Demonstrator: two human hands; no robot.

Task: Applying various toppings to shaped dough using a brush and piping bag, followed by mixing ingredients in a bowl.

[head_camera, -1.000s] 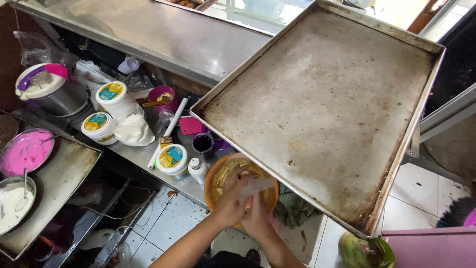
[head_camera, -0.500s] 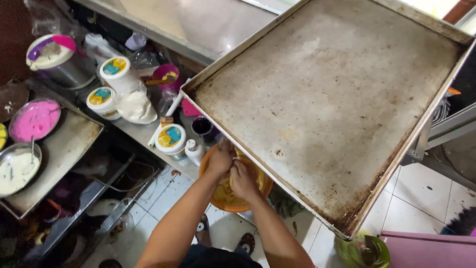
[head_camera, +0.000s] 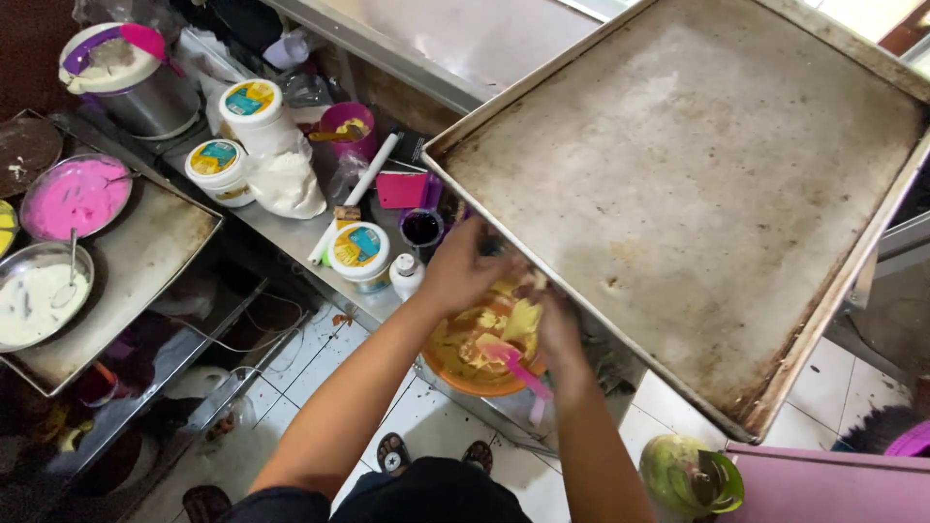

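Left hand (head_camera: 463,266) is at the near corner of a large, stained metal baking tray (head_camera: 697,184), fingers curled toward the tray's edge; whether it grips the rim or the yellow pieces just below cannot be told. Right hand (head_camera: 560,324) is blurred, positioned over an orange bowl (head_camera: 465,373); its degree of closure cannot be determined. A pink spatula (head_camera: 513,366) rests in the bowl with its handle running out past the right wrist; contact between hand and handle is not clear.

The orange bowl sits below the tray's near corner, holding yellow batter and pale yellow chunks (head_camera: 518,315).

Beside the left hand stand a small white squeeze bottle (head_camera: 406,275) and a white tub with a yellow and blue lid (head_camera: 359,254). A small cup of dark liquid (head_camera: 421,230) stands just behind. Farther left, on a second metal tray (head_camera: 145,261), are a bowl of pink batter (head_camera: 76,197) and a bowl of white batter (head_camera: 37,295) with a spoon in it.
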